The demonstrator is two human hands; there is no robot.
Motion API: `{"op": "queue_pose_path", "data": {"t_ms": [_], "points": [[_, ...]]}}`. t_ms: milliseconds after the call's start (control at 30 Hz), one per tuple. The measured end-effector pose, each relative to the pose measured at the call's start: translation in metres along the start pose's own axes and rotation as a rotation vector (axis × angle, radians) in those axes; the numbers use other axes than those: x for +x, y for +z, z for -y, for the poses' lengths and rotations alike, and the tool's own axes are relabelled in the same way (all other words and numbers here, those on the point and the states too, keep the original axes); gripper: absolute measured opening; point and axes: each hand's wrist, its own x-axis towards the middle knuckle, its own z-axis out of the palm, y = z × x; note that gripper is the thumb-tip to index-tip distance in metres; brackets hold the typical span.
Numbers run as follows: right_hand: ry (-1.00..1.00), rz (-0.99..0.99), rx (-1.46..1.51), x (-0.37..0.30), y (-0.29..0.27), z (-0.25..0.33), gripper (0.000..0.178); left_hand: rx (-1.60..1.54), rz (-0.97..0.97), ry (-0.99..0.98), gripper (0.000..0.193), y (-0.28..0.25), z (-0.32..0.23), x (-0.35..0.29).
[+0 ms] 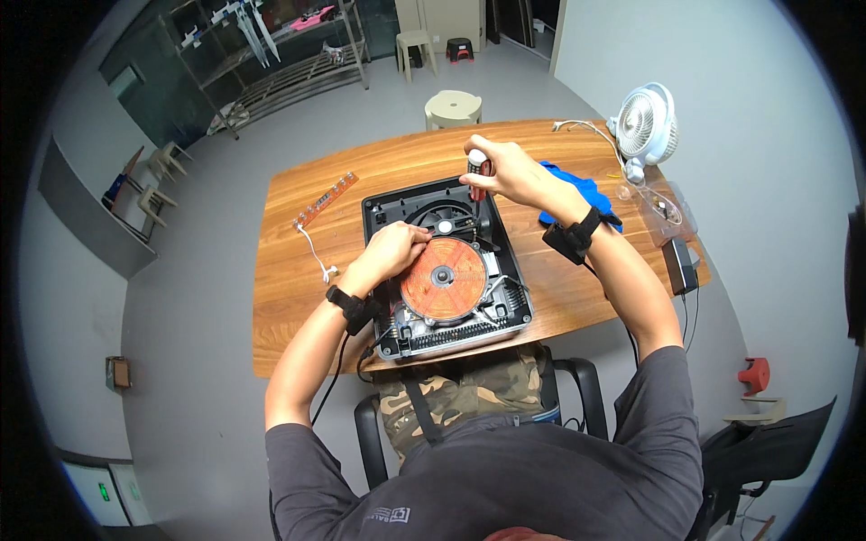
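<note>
An opened induction cooker (519,270) lies on the table before me, its black casing showing the inner parts. A round copper-coloured coil (446,279) sits inside, and a black fan (437,216) lies behind it. My left hand (399,250) rests at the coil's upper left edge, fingertips drawn together; whatever is between them is hidden. Over the casing's far right part, my right hand (510,171) grips an upright screwdriver (478,174) with a red and black handle and a white top. Its lower end is hard to make out against the dark casing.
Left of the cooker lies an orange circuit strip (327,200) with a white cable. A blue cloth (577,194) lies to the right, behind my right forearm. A small white fan (645,126), a clear plastic box (663,212) and a black adapter (679,266) stand along the right edge.
</note>
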Motion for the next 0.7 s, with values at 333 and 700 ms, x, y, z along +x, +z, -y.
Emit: {"op": "queue_pose_path", "data": {"t_ms": [333, 700], "points": [[-0.031, 0.058, -0.183, 0.007, -0.013, 0.002, 0.042, 0.01, 0.069, -0.028, 0.026, -0.007, -0.007, 0.003], [0.08, 0.124, -0.545, 0.017, -0.02, 0.029, 0.042, 0.021, 0.065, 0.001, 0.025, -0.006, -0.002, 0.002]]}}
